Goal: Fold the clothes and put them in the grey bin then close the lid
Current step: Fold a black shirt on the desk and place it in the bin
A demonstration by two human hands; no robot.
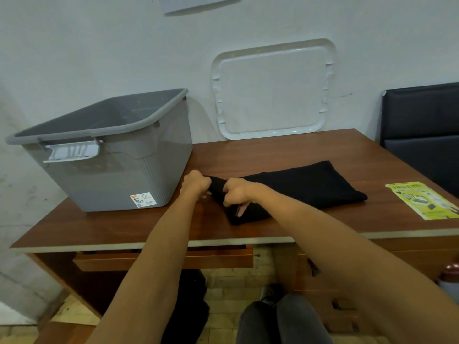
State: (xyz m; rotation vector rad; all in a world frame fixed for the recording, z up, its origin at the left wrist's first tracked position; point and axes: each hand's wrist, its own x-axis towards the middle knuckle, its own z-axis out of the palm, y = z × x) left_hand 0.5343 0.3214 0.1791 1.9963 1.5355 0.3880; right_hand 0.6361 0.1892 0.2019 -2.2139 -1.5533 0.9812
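A black garment [310, 184] of soft, matte knit lies folded into a long flat band on the glossy, wood-grain desk [273, 150]. It runs slantwise from near the front edge at the middle toward the right side. Its right end lies flat with squared corners, and its left end is bunched and lifted slightly. The left hand [196, 183] is a tight fist closed round the very tip of that bunched end. The right hand [237, 192], just beside it, has its fingers curled and pinches the cloth from above, one finger pointing down over the fabric toward the front edge. The grey bin [111, 170] stands on the left back part of the desk, near the left hand but apart from it. It is smooth plastic with tapering walls, fine ribbing on the lower half, a rounded rim and an open top. A pale latch handle [72, 151] hangs on its left end and a small white label [142, 199] sits low on its front wall. The lid [270, 88], a translucent white rounded rectangle with small clips along its sides, leans upright against the wall at the desk's back edge. A yellow-green leaflet [422, 199] lies flat at the right edge, and a dark padded panel [422, 120] stands beyond the back right corner.
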